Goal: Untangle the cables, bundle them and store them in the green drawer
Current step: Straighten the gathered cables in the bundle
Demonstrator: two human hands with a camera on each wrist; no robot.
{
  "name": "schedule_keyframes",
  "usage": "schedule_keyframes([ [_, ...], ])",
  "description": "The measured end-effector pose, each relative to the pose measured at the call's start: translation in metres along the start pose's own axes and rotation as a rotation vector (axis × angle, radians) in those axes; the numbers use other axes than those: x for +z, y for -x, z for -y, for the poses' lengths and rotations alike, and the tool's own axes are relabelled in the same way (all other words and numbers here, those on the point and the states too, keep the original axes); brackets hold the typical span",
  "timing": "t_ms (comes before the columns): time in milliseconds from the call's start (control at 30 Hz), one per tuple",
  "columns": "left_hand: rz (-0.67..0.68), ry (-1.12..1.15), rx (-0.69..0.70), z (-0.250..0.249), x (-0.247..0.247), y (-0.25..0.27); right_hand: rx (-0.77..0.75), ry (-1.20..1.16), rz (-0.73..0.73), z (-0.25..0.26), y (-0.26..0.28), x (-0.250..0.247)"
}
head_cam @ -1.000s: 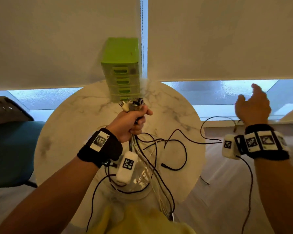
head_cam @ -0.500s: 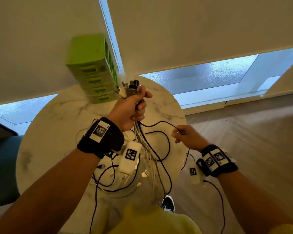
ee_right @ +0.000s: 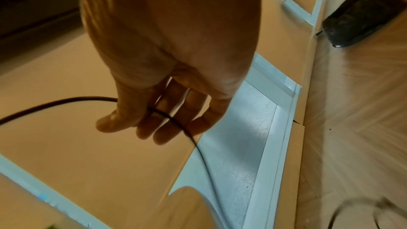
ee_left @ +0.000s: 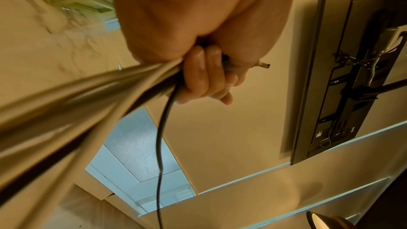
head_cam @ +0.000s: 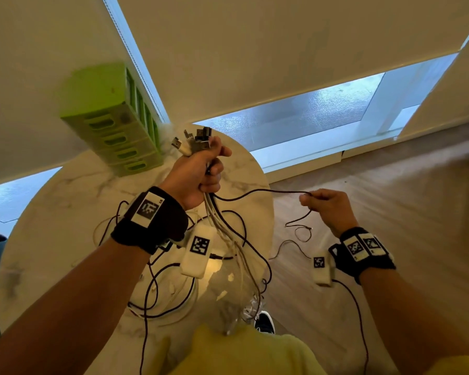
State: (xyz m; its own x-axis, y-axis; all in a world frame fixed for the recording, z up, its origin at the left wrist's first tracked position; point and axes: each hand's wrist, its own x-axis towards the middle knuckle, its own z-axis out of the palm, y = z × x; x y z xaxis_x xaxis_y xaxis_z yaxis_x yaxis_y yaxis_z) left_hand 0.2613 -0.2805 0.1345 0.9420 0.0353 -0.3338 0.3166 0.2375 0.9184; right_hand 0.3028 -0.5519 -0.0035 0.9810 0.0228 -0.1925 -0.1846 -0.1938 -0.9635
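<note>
Black cable [head_cam: 257, 192] runs nearly level from the left hand [head_cam: 198, 174], fisted round the gathered plug ends [head_cam: 194, 142] that point up above the marble table [head_cam: 52, 212], to the right hand [head_cam: 326, 208], which pinches it out past the table's edge, its tail drooping floorward. Untangling looks to be the step in hand. Next the right hand should draw this strand clear of the white cables [head_cam: 228, 239]; the green drawer [head_cam: 114, 125] waits shut.

Drawer unit [head_cam: 114, 123] stands at table's [head_cam: 52, 212] far edge. Cable bundle [head_cam: 228, 234] hangs over table centre – one cable [head_cam: 260, 191] runs right, off the table, w/ its end dangling above floor [head_cam: 390, 185]
</note>
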Motion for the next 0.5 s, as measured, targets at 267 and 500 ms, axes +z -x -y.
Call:
schedule_keyframes([
  [267,-0.007,0.003,-0.002,0.004,0.018,-0.003,-0.049,0.116,0.147,-0.005,-0.012,-0.008],
  [500,-0.064,0.034,0.018,0.001,0.013,-0.003,0.011,-0.045,0.055,-0.018,-0.013,-0.007],
])
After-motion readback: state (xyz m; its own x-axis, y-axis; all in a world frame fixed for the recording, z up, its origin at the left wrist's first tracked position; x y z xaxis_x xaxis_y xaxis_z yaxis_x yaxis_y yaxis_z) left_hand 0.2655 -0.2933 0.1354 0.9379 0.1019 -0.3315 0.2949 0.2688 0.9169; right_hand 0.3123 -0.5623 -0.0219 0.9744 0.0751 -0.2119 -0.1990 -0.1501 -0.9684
